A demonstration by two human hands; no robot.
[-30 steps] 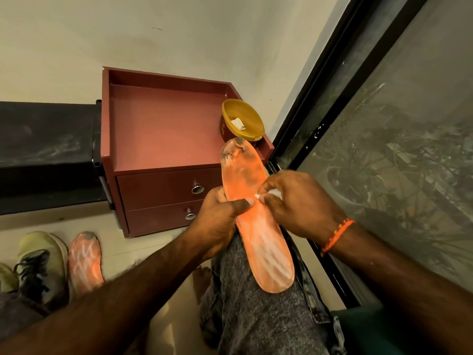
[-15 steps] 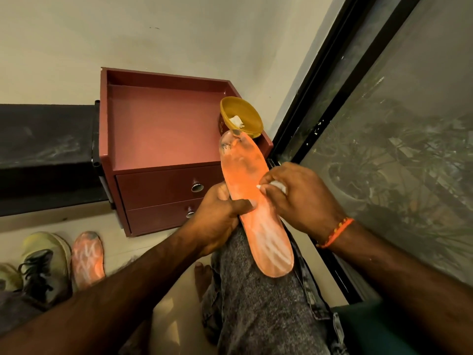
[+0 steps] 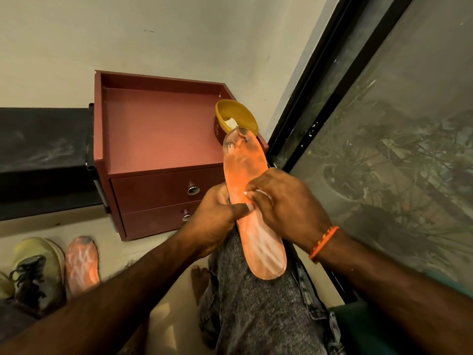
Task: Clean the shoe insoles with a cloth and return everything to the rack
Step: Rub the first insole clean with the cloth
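An orange insole [image 3: 245, 170] with pale streaks lies lengthwise on my knee, its worn toe end pointing away. My left hand [image 3: 217, 221] grips its left edge, thumb pressed across the middle. My right hand [image 3: 284, 208] pinches a small white cloth [image 3: 261, 193] against the insole's right side; most of the cloth is hidden under the fingers. A second orange insole [image 3: 81, 265] rests on the floor at lower left, beside a yellow-green shoe [image 3: 35, 270] with dark laces.
A maroon two-drawer cabinet [image 3: 158, 149] stands ahead against the wall, with a yellow bowl [image 3: 236, 119] holding something white on its right corner. A black-framed glass window [image 3: 384, 149] runs along the right. A dark ledge [image 3: 43, 155] sits left.
The insole has lifted and shifted away from me, its toe now overlapping the bowl. My right hand with the cloth has slid up along the insole.
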